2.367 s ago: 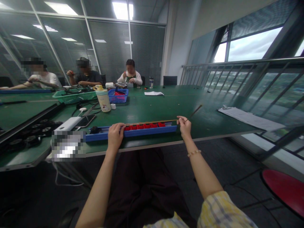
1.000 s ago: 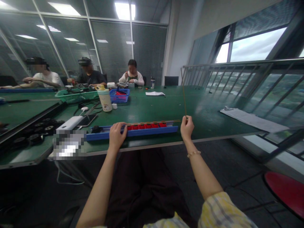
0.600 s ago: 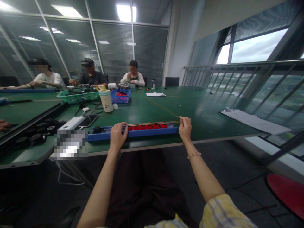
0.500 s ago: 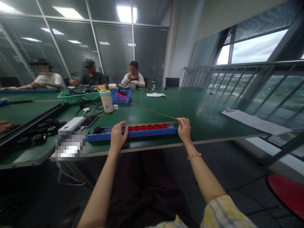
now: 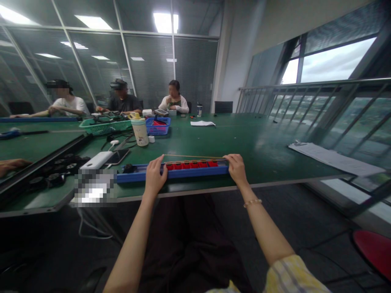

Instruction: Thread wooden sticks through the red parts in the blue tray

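A long blue channel (image 5: 189, 173) lies near the table's front edge, with a row of several red pieces (image 5: 194, 165) inside it. My left hand (image 5: 155, 174) rests over the channel left of the red pieces, its fingers bent. At my left fingertips a thin yellow-orange cord (image 5: 194, 156) meets the hand and runs taut just above the channel to the right. My right hand (image 5: 237, 170) pinches the cord at the channel's right end. Another strand lies along the red pieces. A small black part (image 5: 129, 168) sits in the channel's left end.
Left of the channel are a white power bank (image 5: 97, 160), a phone (image 5: 119, 156) and several black round parts (image 5: 62, 167). Behind stand a cream cup (image 5: 141, 132), a blue basket (image 5: 158, 127) and a green basket (image 5: 104, 126). Papers (image 5: 336, 158) lie right; three people sit at the table.
The cord's strand that slanted from my right hand to the far left over the table now runs straight between my hands. My left fingertips have lifted slightly to meet it.
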Action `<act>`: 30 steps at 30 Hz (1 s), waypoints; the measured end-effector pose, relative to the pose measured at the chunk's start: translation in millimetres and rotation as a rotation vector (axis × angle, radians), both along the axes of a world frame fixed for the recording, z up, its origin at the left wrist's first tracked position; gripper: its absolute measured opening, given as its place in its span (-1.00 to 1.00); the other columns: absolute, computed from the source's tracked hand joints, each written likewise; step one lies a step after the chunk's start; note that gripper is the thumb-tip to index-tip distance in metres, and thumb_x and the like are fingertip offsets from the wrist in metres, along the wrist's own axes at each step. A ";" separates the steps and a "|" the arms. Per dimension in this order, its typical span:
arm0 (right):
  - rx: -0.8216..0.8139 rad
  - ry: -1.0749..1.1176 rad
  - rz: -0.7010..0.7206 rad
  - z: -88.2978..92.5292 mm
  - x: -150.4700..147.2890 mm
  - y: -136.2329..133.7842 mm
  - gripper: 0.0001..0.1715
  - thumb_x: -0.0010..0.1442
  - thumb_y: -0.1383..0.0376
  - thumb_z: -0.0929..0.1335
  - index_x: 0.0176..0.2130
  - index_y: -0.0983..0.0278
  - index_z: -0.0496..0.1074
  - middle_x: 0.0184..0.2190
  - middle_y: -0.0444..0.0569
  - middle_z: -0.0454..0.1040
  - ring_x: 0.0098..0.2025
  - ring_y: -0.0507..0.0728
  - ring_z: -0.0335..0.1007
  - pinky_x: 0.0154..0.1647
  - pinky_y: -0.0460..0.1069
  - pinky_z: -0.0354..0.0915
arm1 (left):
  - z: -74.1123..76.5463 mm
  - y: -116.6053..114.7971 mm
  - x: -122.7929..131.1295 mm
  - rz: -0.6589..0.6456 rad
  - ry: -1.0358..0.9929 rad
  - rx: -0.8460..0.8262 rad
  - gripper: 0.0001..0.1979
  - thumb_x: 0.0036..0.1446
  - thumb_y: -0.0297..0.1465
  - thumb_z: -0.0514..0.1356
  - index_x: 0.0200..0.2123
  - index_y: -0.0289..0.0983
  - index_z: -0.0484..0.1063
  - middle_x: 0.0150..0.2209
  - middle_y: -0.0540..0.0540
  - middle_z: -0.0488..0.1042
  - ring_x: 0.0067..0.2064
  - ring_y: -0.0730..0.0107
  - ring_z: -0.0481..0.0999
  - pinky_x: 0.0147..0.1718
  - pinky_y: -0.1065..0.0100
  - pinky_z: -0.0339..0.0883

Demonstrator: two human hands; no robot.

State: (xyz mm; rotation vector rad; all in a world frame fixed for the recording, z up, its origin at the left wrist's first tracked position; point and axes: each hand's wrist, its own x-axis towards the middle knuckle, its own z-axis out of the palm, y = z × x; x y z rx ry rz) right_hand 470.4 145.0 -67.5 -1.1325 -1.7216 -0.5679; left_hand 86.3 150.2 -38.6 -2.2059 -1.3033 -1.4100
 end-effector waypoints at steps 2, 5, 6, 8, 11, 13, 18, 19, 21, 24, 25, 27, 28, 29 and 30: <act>-0.003 -0.008 0.004 -0.2 0.3 0.5 -0.57 0.27 0.45 0.17 -0.07 0.17 0.51 -0.21 0.04 0.47 -0.10 0.23 0.29 -0.04 0.14 0.24 | 0.0 -0.1 0.1 0.005 0.003 0.005 -0.54 0.27 -0.35 0.04 0.22 -0.24 0.27 0.09 -0.22 0.44 0.11 0.11 0.38 0.13 0.07 0.29; -0.009 -0.015 0.010 -0.3 0.6 0.8 -0.57 0.26 0.45 0.17 -0.07 0.17 0.51 -0.21 0.04 0.47 -0.09 0.22 0.28 -0.02 0.14 0.24 | -1.0 0.8 0.1 0.006 0.007 0.004 -0.55 0.27 -0.35 0.04 0.21 -0.24 0.30 0.06 -0.21 0.46 0.09 0.13 0.40 0.12 0.08 0.29; -0.014 -0.018 0.011 -0.2 0.6 0.8 -0.57 0.26 0.45 0.17 -0.07 0.17 0.51 -0.20 0.04 0.47 -0.09 0.22 0.28 -0.02 0.14 0.24 | -1.3 1.2 0.1 0.006 0.009 0.000 -0.57 0.27 -0.35 0.04 0.19 -0.24 0.32 0.04 -0.20 0.47 0.07 0.14 0.41 0.11 0.08 0.30; -0.023 -0.020 0.009 0.0 0.6 0.6 -0.57 0.26 0.45 0.17 -0.07 0.18 0.51 -0.20 0.04 0.47 -0.09 0.22 0.28 -0.02 0.14 0.23 | -1.6 1.6 0.2 0.011 0.010 -0.007 -0.60 0.27 -0.35 0.04 0.14 -0.24 0.36 0.00 -0.18 0.49 0.04 0.15 0.42 0.10 0.09 0.30; -0.034 -0.019 0.004 0.0 0.5 0.7 -0.57 0.26 0.45 0.17 -0.07 0.18 0.51 -0.20 0.04 0.47 -0.09 0.23 0.28 -0.03 0.14 0.23 | -1.3 1.6 0.4 0.022 0.003 -0.007 -0.62 0.26 -0.35 0.05 0.11 -0.24 0.39 -0.01 -0.18 0.49 0.04 0.15 0.42 0.10 0.09 0.31; -0.040 -0.018 0.006 -0.1 0.5 0.9 -0.57 0.26 0.45 0.17 -0.07 0.17 0.52 -0.20 0.04 0.47 -0.09 0.23 0.28 -0.03 0.14 0.23 | -0.8 1.3 0.4 0.020 -0.002 -0.003 -0.62 0.25 -0.35 0.05 0.12 -0.23 0.39 0.00 -0.19 0.48 0.04 0.14 0.41 0.10 0.09 0.31; -0.042 -0.010 0.004 0.3 0.1 1.2 -0.55 0.26 0.45 0.17 -0.07 0.15 0.52 -0.20 0.03 0.47 -0.09 0.23 0.28 -0.02 0.15 0.24 | -0.3 0.3 -0.2 0.003 -0.010 -0.010 -0.58 0.24 -0.37 0.05 0.15 -0.19 0.35 0.02 -0.18 0.46 0.06 0.14 0.41 0.10 0.08 0.31; -0.045 -0.010 0.004 0.5 -0.1 1.1 -0.55 0.26 0.45 0.16 -0.07 0.15 0.52 -0.20 0.03 0.47 -0.09 0.23 0.28 -0.02 0.16 0.24 | -0.2 0.1 -0.2 0.001 -0.011 -0.013 -0.59 0.23 -0.38 0.05 0.14 -0.18 0.36 0.02 -0.17 0.46 0.06 0.14 0.41 0.10 0.07 0.31; -0.049 -0.014 0.005 1.1 -0.6 0.7 -0.55 0.26 0.45 0.16 -0.07 0.15 0.52 -0.20 0.03 0.47 -0.09 0.23 0.28 -0.02 0.15 0.24 | 0.1 -0.3 -0.2 -0.005 -0.009 -0.018 -0.62 0.23 -0.38 0.05 0.10 -0.18 0.39 0.02 -0.16 0.47 0.06 0.14 0.42 0.10 0.08 0.31; -0.047 -0.027 0.001 1.7 -1.4 0.1 -0.57 0.27 0.44 0.17 -0.08 0.16 0.52 -0.21 0.03 0.46 -0.10 0.22 0.28 -0.03 0.14 0.24 | 0.5 -0.7 0.1 -0.006 0.000 -0.026 -0.66 0.23 -0.38 0.05 0.04 -0.19 0.44 -0.01 -0.16 0.49 0.04 0.15 0.43 0.08 0.08 0.32; -0.045 -0.033 -0.003 1.8 -1.6 -0.1 -0.57 0.27 0.43 0.17 -0.08 0.17 0.52 -0.21 0.04 0.46 -0.10 0.23 0.28 -0.03 0.14 0.23 | 0.5 -0.6 0.2 -0.004 0.004 -0.028 -0.67 0.24 -0.37 0.05 0.03 -0.19 0.45 -0.02 -0.16 0.50 0.03 0.15 0.43 0.07 0.08 0.32; -0.042 -0.041 -0.014 1.8 -1.8 -0.3 -0.59 0.28 0.42 0.17 -0.09 0.18 0.52 -0.21 0.05 0.45 -0.10 0.23 0.27 -0.03 0.14 0.23 | 0.3 -0.2 0.3 -0.001 0.012 -0.032 -0.68 0.24 -0.36 0.05 0.01 -0.20 0.46 -0.03 -0.16 0.51 0.01 0.15 0.44 0.05 0.08 0.32; -0.041 -0.043 -0.019 1.6 -2.0 -0.3 -0.59 0.29 0.42 0.17 -0.09 0.19 0.52 -0.21 0.05 0.45 -0.10 0.23 0.27 -0.03 0.14 0.23 | 0.0 0.1 0.3 0.002 0.014 -0.032 -0.68 0.24 -0.36 0.05 0.01 -0.20 0.47 -0.04 -0.16 0.51 0.01 0.15 0.45 0.05 0.09 0.32; -0.042 -0.044 -0.022 1.5 -2.1 -0.3 -0.59 0.29 0.42 0.17 -0.09 0.19 0.52 -0.21 0.05 0.45 -0.10 0.23 0.27 -0.03 0.15 0.23 | -0.3 0.5 0.3 0.004 0.015 -0.031 -0.69 0.24 -0.36 0.06 0.00 -0.20 0.47 -0.04 -0.16 0.52 0.00 0.15 0.45 0.04 0.09 0.33; -0.042 -0.044 -0.024 1.4 -2.3 -0.3 -0.59 0.29 0.42 0.16 -0.09 0.19 0.52 -0.21 0.06 0.45 -0.09 0.23 0.26 -0.03 0.15 0.23 | -0.7 0.9 0.2 0.005 0.017 -0.029 -0.69 0.24 -0.36 0.06 -0.01 -0.20 0.48 -0.05 -0.15 0.52 -0.01 0.15 0.45 0.03 0.09 0.33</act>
